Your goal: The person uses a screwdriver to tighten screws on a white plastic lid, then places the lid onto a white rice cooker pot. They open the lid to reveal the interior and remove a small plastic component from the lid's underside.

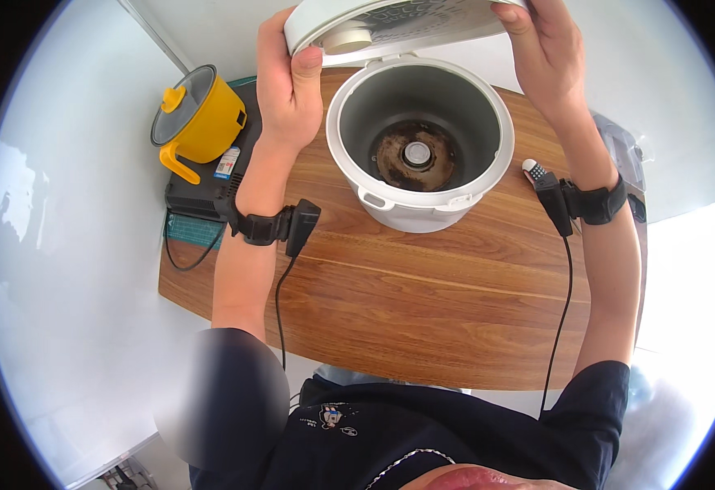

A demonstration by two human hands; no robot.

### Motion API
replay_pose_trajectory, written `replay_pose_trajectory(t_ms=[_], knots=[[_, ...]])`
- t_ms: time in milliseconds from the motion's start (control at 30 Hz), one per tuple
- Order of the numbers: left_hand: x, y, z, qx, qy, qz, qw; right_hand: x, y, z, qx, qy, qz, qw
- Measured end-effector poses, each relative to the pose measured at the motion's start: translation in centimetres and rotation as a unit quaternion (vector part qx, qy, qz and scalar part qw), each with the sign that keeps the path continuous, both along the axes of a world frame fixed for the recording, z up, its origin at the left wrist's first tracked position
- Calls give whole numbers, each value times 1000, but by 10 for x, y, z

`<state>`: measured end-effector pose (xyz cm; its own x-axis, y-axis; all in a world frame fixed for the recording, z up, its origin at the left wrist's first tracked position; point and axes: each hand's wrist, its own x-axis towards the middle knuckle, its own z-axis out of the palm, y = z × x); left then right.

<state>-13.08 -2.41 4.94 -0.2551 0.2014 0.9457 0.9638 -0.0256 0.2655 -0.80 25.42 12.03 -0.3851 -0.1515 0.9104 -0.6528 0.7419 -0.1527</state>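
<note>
The white rice cooker (413,217) stands open on a wooden table (423,310), its heating plate (394,155) stained brown. Above the cooker's far rim, the left hand (290,94) and right hand (547,61) clasp opposite edges of its lid (431,23). Left of the cooker: a yellow pot (210,122).

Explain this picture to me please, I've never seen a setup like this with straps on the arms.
No robot here: a person is working bare-handed. The one picture comes from a wide camera on their head, looking down, so straight edges bend. Their left hand and right hand hold the raised lid of a white rice cooker, one at each side. The cooker stands open on a wooden table, with a stained brown plate at its bottom. On the left, a yellow pot sits on a black box. The person wears two black straps, each with a cabled device.
</note>
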Motion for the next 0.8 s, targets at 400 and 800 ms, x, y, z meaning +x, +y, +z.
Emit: replay_pose_trajectory(t_ms=[400,800], knots=[[7,14,3,47,-61,-113,991,-6,-4,-3,-46,-25,18,998],[8,14,-1,51,-78,-152,984,3,-5,-6,26,-7,60,998]])
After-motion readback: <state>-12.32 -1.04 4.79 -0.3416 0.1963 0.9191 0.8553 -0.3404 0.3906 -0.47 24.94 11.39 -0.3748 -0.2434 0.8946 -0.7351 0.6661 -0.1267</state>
